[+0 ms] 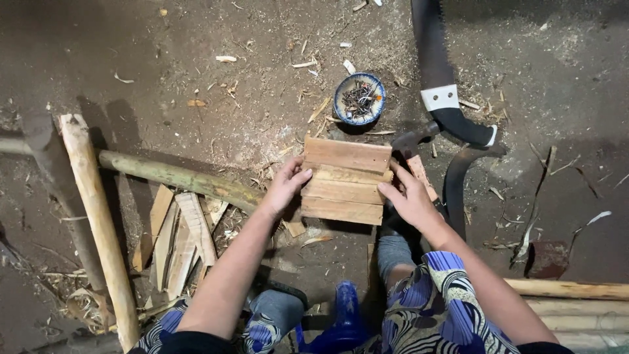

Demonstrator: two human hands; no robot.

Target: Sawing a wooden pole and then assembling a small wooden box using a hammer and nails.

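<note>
Dirt floor (164, 52) with wood scraps (180, 239), poles (98, 229), bowl of nails (359, 98), saw (436, 72).

Harsh light from above — centre bright, corners dim (vignetted), hard shadows, sharp focus.

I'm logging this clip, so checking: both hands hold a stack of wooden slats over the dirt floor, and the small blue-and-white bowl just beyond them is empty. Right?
Not quite. The head view shows the bowl is not empty: it holds a heap of small dark bits, too small to identify. The rest stands: the left hand and the right hand hold the stack of wooden slats over the dirt floor, with the bowl just beyond.
</note>
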